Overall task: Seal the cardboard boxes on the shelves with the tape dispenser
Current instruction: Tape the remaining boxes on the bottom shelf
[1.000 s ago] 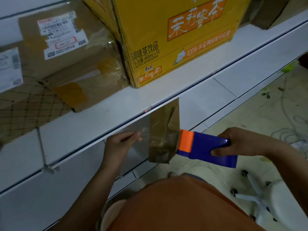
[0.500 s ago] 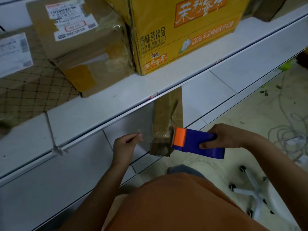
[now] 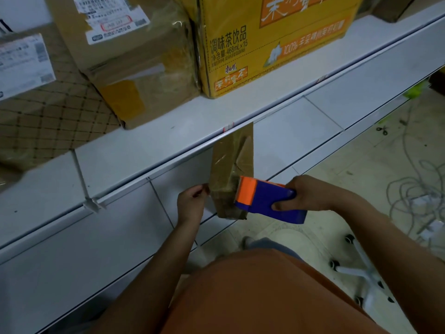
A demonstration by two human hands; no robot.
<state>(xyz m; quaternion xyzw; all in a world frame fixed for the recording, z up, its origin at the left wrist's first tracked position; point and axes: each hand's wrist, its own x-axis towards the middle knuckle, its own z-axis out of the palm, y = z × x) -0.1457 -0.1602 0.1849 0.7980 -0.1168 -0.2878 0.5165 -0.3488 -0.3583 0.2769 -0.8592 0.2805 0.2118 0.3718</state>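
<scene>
A small brown cardboard box (image 3: 230, 165) wrapped in glossy tape stands on the lower white shelf, its back half hidden under the upper shelf's edge. My right hand (image 3: 313, 194) grips a blue tape dispenser (image 3: 267, 201) whose orange head lies against the box's near top corner. At the box's left side, my left hand (image 3: 191, 203) has its fingers curled and pinches a strip of clear tape. On the upper shelf stand a taped brown box (image 3: 137, 68) with a label and a big yellow drinks carton (image 3: 277, 44).
A box with a diamond pattern (image 3: 48, 121) sits at the upper shelf's left. The upper shelf edge (image 3: 277, 109) overhangs the small box. On the floor to the right are a white chair base (image 3: 358, 268) on castors, loose cables (image 3: 409, 189) and scissors (image 3: 382, 130).
My left hand has moved right, from a stretched-out strip of tape to the box's left side. The dispenser has stayed on the box's near corner. The view has shifted a little.
</scene>
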